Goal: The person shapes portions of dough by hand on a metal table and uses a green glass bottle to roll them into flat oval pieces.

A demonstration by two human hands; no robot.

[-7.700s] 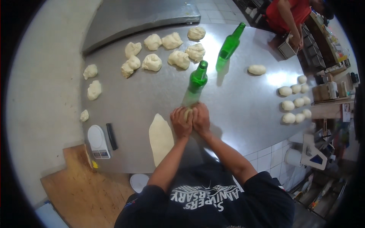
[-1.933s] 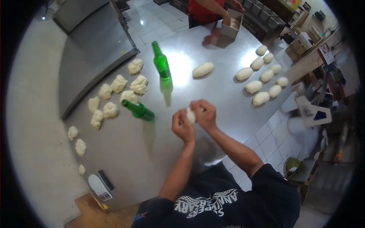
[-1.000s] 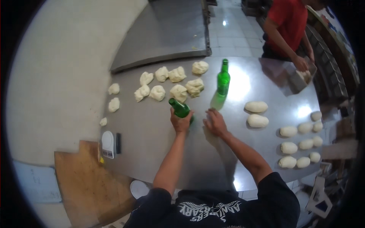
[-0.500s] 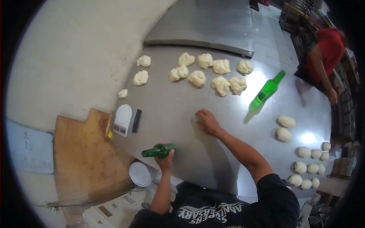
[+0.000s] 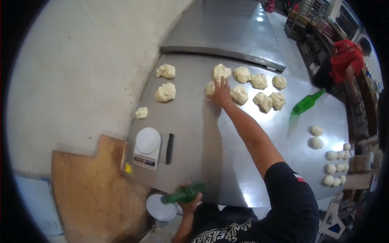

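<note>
Right hand (image 5: 222,94) lies spread on a soft, sticky-looking dough lump (image 5: 210,88) far across the steel table (image 5: 194,133); scoop from beneath. Left hand (image 5: 190,202) grips a green bottle (image 5: 182,195).

My table (image 5: 243,154) is smooth grey metal with a soft shine. The green bottle (image 5: 183,195) in my left hand (image 5: 189,202) is shiny glass. The dough lump (image 5: 210,88) under my right hand (image 5: 222,95) looks soft and matt
</note>
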